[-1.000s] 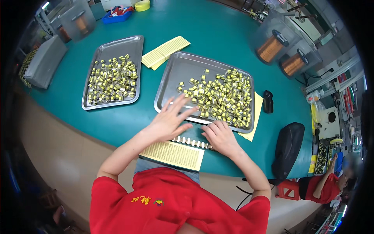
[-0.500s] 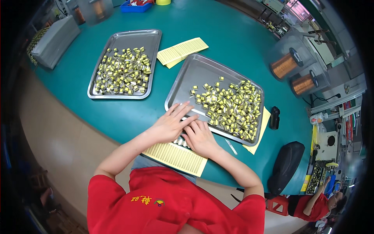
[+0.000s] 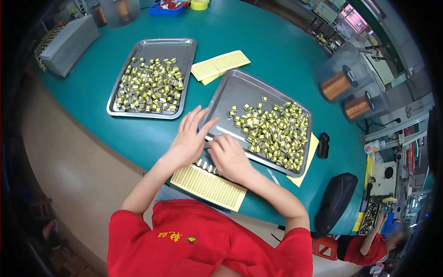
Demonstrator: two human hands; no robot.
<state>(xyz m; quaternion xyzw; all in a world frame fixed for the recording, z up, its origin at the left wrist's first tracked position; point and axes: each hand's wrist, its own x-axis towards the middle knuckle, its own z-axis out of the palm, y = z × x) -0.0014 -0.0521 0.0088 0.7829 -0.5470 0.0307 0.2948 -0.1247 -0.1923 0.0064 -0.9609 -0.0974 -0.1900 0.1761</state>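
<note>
Both hands at near edge of green worktop (image 3: 286, 51), by row of small parts (image 3: 206, 166).
L hand (image 3: 189, 138) fingers spread, released; R hand (image 3: 228, 154) curled, grasp can't tell; yellow sheet (image 3: 207, 187) below, steel tray (image 3: 240, 90) just behind.

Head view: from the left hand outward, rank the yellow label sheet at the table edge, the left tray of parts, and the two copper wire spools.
1. Yellow label sheet: just below the left hand, at the table's near edge.
2. Left tray of parts: up and to the left of the hand.
3. Copper wire spools: far right, beyond the second tray.

row of small parts (image 3: 206, 165) — partly hidden | right hand (image 3: 229, 157) — fingertips unclear
</note>
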